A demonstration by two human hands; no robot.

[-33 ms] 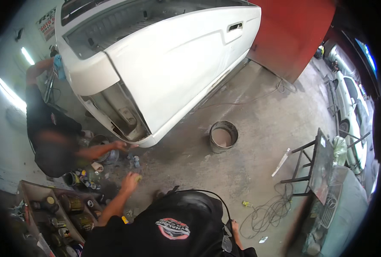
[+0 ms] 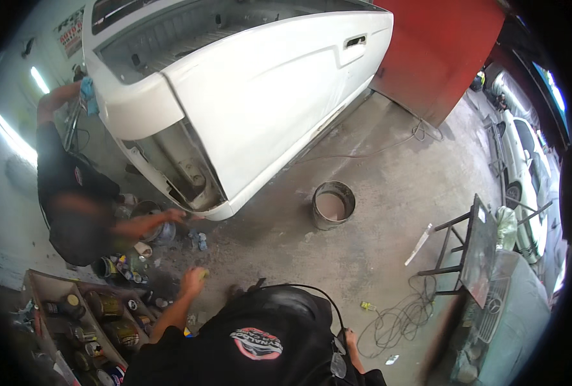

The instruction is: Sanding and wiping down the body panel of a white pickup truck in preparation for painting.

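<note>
My left hand [image 2: 191, 283] is raised in front of me at the left, fingers closed on a small yellowish pad [image 2: 202, 273]. It is apart from the white pickup truck [image 2: 267, 96], whose rear corner has an open, bare tail-light recess [image 2: 186, 170]. By my right side hangs my right hand [image 2: 350, 337], next to a thin black cord [image 2: 324, 294]; its fingers are mostly hidden. Beyond my left hand a co-worker [image 2: 80, 206] bends at the truck's corner. One of their hands, in a blue glove [image 2: 88, 96], is against the truck; the other touches below the recess.
A bucket of murky liquid [image 2: 333, 204] stands on the floor ahead. Compartmented shelving with cans [image 2: 86, 334] is at the near left. To the right are a black metal stand [image 2: 482, 251], a tangled cable [image 2: 402, 321] and a loose car front with a grille [image 2: 497, 309].
My left hand has drawn slightly back toward me with the yellowish pad. The view has shifted a little; the truck and bucket stand as before.
</note>
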